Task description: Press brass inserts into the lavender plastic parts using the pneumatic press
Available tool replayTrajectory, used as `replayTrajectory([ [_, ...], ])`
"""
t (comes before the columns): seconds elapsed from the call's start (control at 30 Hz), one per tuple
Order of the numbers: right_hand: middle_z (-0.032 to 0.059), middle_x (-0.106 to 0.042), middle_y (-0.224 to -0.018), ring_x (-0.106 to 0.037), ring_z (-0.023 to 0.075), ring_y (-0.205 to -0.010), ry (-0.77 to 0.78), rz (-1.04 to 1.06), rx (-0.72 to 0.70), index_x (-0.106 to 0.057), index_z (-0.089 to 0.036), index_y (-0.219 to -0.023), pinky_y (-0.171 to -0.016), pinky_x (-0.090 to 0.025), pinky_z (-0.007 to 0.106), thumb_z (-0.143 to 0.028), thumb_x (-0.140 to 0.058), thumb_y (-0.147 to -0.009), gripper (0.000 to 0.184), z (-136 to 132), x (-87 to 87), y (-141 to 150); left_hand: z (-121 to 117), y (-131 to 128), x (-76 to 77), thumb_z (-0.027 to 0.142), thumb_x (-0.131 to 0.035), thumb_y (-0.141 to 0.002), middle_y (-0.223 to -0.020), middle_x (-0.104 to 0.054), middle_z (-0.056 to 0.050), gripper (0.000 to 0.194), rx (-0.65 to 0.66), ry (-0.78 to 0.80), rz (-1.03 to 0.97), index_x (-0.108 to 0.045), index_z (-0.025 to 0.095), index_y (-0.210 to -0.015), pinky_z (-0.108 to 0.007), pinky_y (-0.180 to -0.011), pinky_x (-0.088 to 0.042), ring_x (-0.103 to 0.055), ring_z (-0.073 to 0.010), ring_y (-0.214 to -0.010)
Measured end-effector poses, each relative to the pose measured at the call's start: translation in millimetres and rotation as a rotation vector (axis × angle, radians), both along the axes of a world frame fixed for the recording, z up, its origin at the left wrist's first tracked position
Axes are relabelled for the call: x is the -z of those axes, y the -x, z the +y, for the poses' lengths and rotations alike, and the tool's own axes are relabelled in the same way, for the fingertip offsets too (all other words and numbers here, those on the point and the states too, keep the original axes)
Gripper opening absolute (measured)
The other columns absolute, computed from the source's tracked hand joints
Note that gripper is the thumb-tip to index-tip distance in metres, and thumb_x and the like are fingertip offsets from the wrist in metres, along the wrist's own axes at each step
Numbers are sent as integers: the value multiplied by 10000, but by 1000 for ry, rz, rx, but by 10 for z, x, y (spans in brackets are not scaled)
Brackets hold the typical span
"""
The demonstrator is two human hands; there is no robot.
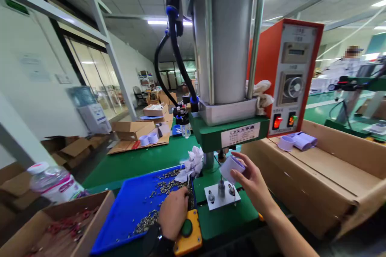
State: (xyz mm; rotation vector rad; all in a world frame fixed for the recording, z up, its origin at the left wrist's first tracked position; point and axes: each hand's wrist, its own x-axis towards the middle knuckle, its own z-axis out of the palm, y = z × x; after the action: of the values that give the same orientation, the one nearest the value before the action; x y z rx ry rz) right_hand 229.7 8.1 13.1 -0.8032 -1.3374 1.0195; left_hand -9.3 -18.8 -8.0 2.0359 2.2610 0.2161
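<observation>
My right hand (pixel 253 182) holds a small white cylindrical part (pixel 230 168) just above the metal fixture plate (pixel 221 197) of a green pneumatic press (pixel 224 128). The plate carries short upright pins. My left hand (pixel 173 213) rests at the right edge of a blue tray (pixel 126 213), fingers closed over the small metal pieces (pixel 164 186) scattered in it, right beside a yellow control box with a green button (pixel 188 231). What the left fingers hold is hidden.
An orange control unit (pixel 288 76) stands to the right of the press. A long cardboard box (pixel 319 176) with more white parts (pixel 297 141) lies at right. A water bottle (pixel 54 182) and a carton of red pieces (pixel 60 225) sit at left. Another person stands far right.
</observation>
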Motion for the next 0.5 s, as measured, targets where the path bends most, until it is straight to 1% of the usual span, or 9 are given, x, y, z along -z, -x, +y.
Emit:
replayTrajectory([
  [0.07, 62, -681, -1026, -667, 204, -889, 36, 100, -59, -482, -218, -1244, -762, -554, 303, -444, -670, -767, 560, 32, 82, 168, -12, 14, 25, 201, -415, -882, -943, -728, -47, 249, -3, -8, -9, -656, 239, -929, -263, -753, -415, -657, -175, -919],
  [0.13, 72, -674, -1087, -670, 211, -921, 31, 102, -83, -468, -232, -1247, -779, -556, 310, -427, -679, -763, 563, 65, 78, 211, -19, 21, 35, 210, -433, -880, -929, -729, -46, 230, -3, -15, -18, -659, 238, -913, -265, -739, -414, -659, -178, -908],
  [0.2, 75, -673, -1108, -674, 213, -930, 1, 26, -93, -458, -240, -1262, -799, -555, 322, -403, -670, -772, 558, 84, 50, 198, -25, 19, 34, 209, -451, -877, -911, -729, -51, 209, -6, -17, -28, -657, 229, -906, -272, -724, -413, -663, -187, -897],
  [0.3, 70, -694, -1075, -678, 238, -947, -105, -216, -61, -467, -253, -1285, -846, -540, 359, -366, -673, -761, 574, 86, 79, 159, -49, -17, 12, 214, -463, -885, -893, -725, -78, 195, -19, -16, -46, -656, 203, -907, -296, -703, -412, -669, -215, -879],
  [0.33, 69, -700, -1074, -675, 262, -966, -146, -305, -37, -490, -269, -1268, -862, -532, 386, -370, -682, -747, 565, 80, 124, 143, -68, -42, -2, 221, -468, -889, -893, -723, -93, 192, -26, -19, -51, -656, 194, -915, -309, -698, -412, -670, -228, -878],
  [0.4, 57, -708, -1072, -670, 313, -982, -192, -427, 18, -530, -341, -1221, -864, -522, 447, -412, -702, -716, 539, 57, 272, 102, -131, -111, -37, 241, -480, -895, -897, -718, -121, 192, -49, -30, -60, -657, 183, -945, -335, -688, -411, -671, -251, -882],
  [0.43, 50, -710, -1064, -667, 334, -979, -185, -452, 47, -539, -392, -1200, -844, -522, 471, -447, -709, -703, 528, 42, 371, 79, -174, -153, -54, 254, -489, -896, -894, -717, -131, 195, -69, -37, -66, -658, 180, -959, -345, -682, -411, -673, -257, -880],
  [0.5, 52, -709, -1021, -661, 352, -956, -124, -415, 114, -534, -491, -1184, -763, -532, 479, -510, -739, -660, 563, 14, 594, 51, -281, -236, -73, 288, -468, -916, -924, -715, -125, 224, -126, -63, -83, -658, 198, -995, -347, -687, -418, -673, -236, -893],
])
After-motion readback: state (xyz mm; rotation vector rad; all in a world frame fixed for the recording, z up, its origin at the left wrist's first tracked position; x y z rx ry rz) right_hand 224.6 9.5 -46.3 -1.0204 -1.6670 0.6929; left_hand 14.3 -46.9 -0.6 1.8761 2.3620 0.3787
